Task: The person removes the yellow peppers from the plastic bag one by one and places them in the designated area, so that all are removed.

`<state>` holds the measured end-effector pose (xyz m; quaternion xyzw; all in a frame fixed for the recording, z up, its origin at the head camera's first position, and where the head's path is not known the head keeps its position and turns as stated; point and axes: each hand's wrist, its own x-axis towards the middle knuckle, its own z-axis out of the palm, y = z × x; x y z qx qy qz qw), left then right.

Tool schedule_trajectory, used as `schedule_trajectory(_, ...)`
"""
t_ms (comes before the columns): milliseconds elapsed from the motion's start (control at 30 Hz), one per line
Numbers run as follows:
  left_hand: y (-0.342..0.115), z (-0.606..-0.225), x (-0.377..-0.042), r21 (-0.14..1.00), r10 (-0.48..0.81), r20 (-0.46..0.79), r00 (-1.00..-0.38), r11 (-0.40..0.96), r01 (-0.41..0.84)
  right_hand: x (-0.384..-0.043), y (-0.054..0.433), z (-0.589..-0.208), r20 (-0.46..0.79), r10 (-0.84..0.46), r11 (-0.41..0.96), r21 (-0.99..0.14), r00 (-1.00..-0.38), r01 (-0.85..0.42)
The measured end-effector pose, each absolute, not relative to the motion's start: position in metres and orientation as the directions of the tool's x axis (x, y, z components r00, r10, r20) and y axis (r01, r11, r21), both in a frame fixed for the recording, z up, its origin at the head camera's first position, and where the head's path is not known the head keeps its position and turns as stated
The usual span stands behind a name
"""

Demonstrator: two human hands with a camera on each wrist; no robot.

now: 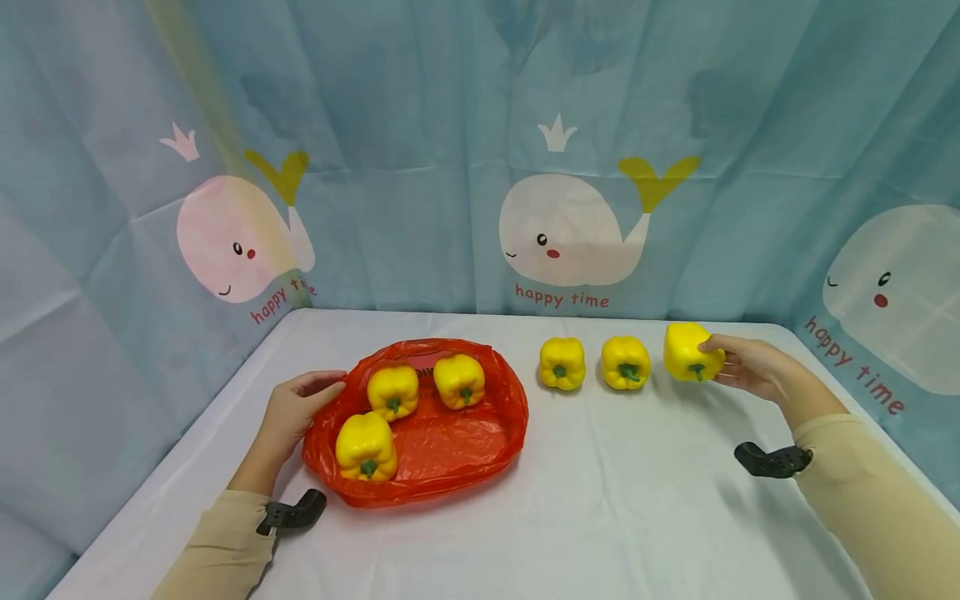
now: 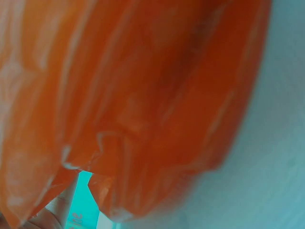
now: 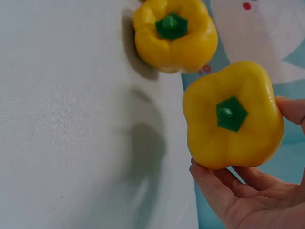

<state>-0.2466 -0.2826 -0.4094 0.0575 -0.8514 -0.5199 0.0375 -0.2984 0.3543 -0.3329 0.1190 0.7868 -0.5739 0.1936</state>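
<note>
My right hand [image 1: 757,368] pinches a yellow bell pepper [image 1: 684,352] between thumb and fingers, and a shadow lies apart from it on the table. The right wrist view shows that pepper's green stem [image 3: 231,113] facing the camera. At the left, my left hand [image 1: 298,410] grips the rim of an open red plastic bag [image 1: 453,443]. Inside the bag lie three yellow bell peppers, one at the front left [image 1: 364,446], one behind it [image 1: 392,390] and one at the back right [image 1: 459,380]. In the left wrist view, the bag's red film [image 2: 133,105] hides most of the hand.
Two more yellow bell peppers stand in a row between the bag and the right hand, one nearer the bag [image 1: 562,362] and one nearer the hand [image 1: 626,362]. A white cloth covers the table [image 1: 592,500]. Blue whale-print curtains [image 1: 420,233] hang behind it and along both sides.
</note>
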Motion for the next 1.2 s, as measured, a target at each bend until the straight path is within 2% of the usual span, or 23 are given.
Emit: schedule_trajectory(1200,-0.282,-0.408,-0.245,0.888,-0.130,0.022,-0.991,0.458,-0.040,-0.311,0.366,-0.361,-0.514,0.036,0.321,-0.806,-0.857,0.497)
